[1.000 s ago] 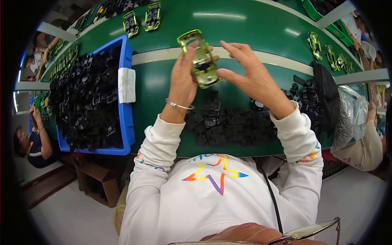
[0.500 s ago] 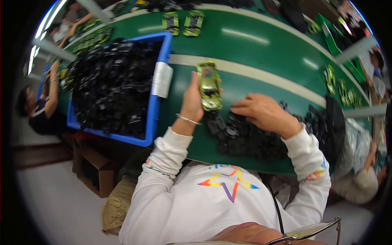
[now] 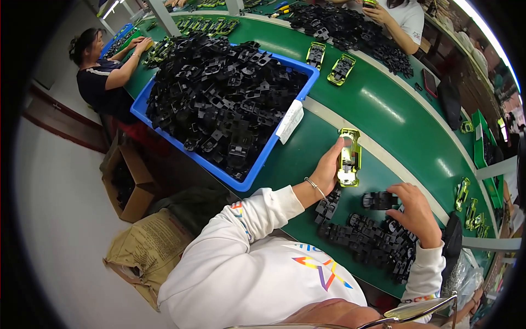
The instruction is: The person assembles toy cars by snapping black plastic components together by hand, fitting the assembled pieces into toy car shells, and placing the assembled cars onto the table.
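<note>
My left hand (image 3: pixel 327 167) holds a yellow-green toy car body shell (image 3: pixel 356 159) upright, fingers along its left side. The shell looks like a hollow frame with openings in it. To its lower right, my right hand (image 3: pixel 417 213) grips the right end of a black plastic toy car interior piece (image 3: pixel 377 200) between thumb and fingers. This piece is apart from the shell. Just below both hands, a pile of similar black pieces (image 3: pixel 372 241) lies on the green table (image 3: pixel 290 159).
A blue crate (image 3: pixel 247 180) heaped with black parts stands at left. Two assembled car pieces (image 3: pixel 342 69) lie beyond it. A co-worker (image 3: pixel 104 77) sits at far left, another person (image 3: pixel 405 24) across the table. A cardboard box (image 3: pixel 131 181) and paper sack (image 3: pixel 148 247) stand on the floor.
My right hand has lifted a black interior piece from the pile. The left hand still holds the shell. The view has swung toward the left, so everything appears shifted rightward.
</note>
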Demonstrator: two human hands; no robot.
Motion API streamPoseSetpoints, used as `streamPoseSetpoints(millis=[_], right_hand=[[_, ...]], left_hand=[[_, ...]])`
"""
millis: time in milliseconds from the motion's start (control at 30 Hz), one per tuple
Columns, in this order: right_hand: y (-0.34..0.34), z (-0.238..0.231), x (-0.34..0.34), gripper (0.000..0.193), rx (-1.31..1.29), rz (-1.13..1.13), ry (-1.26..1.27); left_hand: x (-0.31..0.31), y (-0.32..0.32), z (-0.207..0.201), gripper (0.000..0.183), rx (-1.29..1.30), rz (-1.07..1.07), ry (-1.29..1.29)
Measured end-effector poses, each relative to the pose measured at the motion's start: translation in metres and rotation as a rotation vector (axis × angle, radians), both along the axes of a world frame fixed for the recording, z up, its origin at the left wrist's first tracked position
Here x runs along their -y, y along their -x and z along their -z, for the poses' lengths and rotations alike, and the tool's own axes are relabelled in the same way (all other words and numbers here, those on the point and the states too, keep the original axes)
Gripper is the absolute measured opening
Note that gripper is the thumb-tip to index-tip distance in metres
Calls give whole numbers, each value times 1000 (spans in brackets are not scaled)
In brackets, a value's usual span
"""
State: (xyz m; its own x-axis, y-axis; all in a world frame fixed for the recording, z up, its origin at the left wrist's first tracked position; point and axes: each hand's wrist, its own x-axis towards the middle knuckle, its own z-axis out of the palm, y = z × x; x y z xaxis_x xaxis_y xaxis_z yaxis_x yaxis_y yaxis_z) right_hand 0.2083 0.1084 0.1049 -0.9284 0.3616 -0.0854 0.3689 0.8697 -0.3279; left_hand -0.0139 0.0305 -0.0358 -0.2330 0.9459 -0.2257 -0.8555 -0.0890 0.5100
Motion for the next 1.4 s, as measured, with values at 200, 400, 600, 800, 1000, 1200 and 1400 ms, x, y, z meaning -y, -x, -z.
streamPoseSetpoints(millis=[200,400,600,800,1000,1200,1400], right_hand=[[13,-5,8,51,-321,318,248],[66,27,19,45,-524,418,236],[83,40,30,44,-488,476,156],[97,44,32,46,-568,439,120],[96,45,32,51,-475,388,-125],[89,37,39,53,-379,355,-105],[87,44,41,53,-439,316,-249]], left_hand=[[-5,-6,-12,48,39,-43,-43],[-6,-17,-20,46,141,-19,-181],[-3,-15,-18,49,133,2,-244],[1,-8,-29,49,182,-22,-213],[-1,-8,-26,48,11,-73,-174],[1,-10,-29,58,-37,-32,-100],[3,-13,-33,56,-16,-27,-136]])
